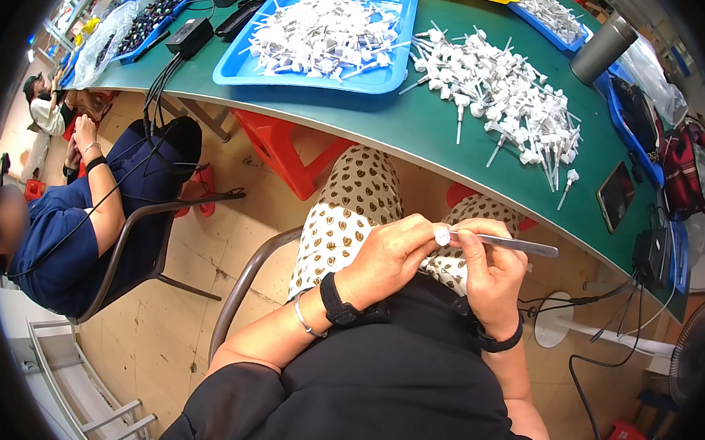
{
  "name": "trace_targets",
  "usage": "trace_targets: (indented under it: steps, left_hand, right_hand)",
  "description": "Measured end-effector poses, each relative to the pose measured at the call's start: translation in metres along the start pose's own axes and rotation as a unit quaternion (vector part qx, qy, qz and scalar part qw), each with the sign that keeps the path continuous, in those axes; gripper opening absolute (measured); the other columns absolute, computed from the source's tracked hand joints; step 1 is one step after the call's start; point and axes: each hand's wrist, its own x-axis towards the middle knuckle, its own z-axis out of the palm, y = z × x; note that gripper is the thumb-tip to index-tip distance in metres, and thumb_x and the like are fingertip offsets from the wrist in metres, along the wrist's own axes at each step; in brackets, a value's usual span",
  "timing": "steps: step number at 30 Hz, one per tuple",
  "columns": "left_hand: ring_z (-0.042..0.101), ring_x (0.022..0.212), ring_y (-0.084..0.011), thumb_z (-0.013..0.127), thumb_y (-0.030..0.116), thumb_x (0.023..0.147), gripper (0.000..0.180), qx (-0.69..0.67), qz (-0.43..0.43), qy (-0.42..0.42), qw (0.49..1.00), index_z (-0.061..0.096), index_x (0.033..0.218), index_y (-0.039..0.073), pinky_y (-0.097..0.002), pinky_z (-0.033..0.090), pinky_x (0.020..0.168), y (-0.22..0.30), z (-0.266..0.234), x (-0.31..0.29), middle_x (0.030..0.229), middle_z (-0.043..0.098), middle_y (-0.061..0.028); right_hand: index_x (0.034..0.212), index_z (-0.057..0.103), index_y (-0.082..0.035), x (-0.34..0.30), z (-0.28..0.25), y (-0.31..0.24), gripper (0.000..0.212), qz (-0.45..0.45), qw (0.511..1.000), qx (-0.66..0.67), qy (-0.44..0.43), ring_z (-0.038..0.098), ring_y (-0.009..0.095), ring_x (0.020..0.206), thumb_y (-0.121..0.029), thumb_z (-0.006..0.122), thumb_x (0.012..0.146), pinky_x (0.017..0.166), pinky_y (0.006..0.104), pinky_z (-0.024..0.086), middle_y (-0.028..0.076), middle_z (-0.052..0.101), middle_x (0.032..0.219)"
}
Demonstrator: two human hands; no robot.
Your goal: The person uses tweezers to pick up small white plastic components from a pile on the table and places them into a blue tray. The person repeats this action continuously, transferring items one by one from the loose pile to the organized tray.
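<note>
My left hand (388, 258) is closed above my lap, its fingertips pinching a small white plastic piece (442, 236). The piece's round white end shows; my fingers hide the rest. Facing it, my right hand (495, 283) grips metal tweezers (525, 245) between thumb and fingers. The tips of the tweezers meet the white piece, and their back end points right. On the green table (445, 155) ahead lies a loose heap of white plastic pump heads with thin tubes (514, 100). More of the same kind fill a blue tray (237, 73) behind it to the left.
A phone (616, 196) and a dark cylindrical bottle (603, 47) are at the table's right. Yellow and blue trays stand at the far edge. Cables hang from a black adapter (190, 37). A red stool (281, 148) is under the table. Another person (74, 227) sits at left.
</note>
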Motion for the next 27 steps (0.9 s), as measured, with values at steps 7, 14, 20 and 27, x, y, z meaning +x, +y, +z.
trace_targets:
  steps: [7,14,20,27]
  left_hand:
    - [0.066,0.074,-0.0222,0.065,-0.002,0.093,0.022,-0.024,0.010,-0.012,1.000,0.069,0.114,0.004,-0.0322,0.053,0.064,0.000,0.000,0.001,0.089,0.065,-0.0090]
    - [0.064,0.070,-0.0148,0.061,0.001,0.098,0.017,-0.110,-0.055,-0.018,0.992,0.068,0.113,0.001,-0.0272,0.053,0.061,0.000,-0.001,0.001,0.089,0.065,-0.0073]
    - [0.064,0.069,-0.0126,0.059,0.002,0.100,0.016,-0.096,-0.032,-0.025,0.995,0.068,0.113,-0.001,-0.0255,0.053,0.060,-0.004,-0.002,0.001,0.092,0.066,-0.0072]
    - [0.064,0.073,-0.0206,0.063,0.002,0.096,0.017,-0.123,-0.062,-0.028,0.990,0.068,0.113,0.003,-0.0317,0.052,0.065,-0.002,-0.002,0.000,0.088,0.063,-0.0088]
  right_hand:
    - [0.100,0.067,0.004,0.005,-0.012,-0.003,0.005,0.018,0.998,-0.011,-0.053,0.069,0.017,0.080,0.002,0.065,0.096,0.071,0.0281,0.056,0.010,0.071,0.094]
    - [0.103,0.068,0.005,0.000,-0.004,-0.003,0.010,0.032,0.996,0.079,0.014,0.069,0.019,0.086,-0.001,0.068,0.095,0.076,0.0288,0.056,0.012,0.071,0.102]
    - [0.103,0.068,0.005,0.000,-0.002,0.001,0.010,-0.006,0.999,0.036,-0.005,0.069,0.020,0.086,-0.001,0.068,0.095,0.077,0.0299,0.056,0.012,0.071,0.101]
    - [0.102,0.067,0.005,0.000,-0.001,0.000,0.009,0.016,0.998,0.060,-0.002,0.070,0.018,0.085,0.000,0.067,0.096,0.075,0.0278,0.057,0.013,0.071,0.101]
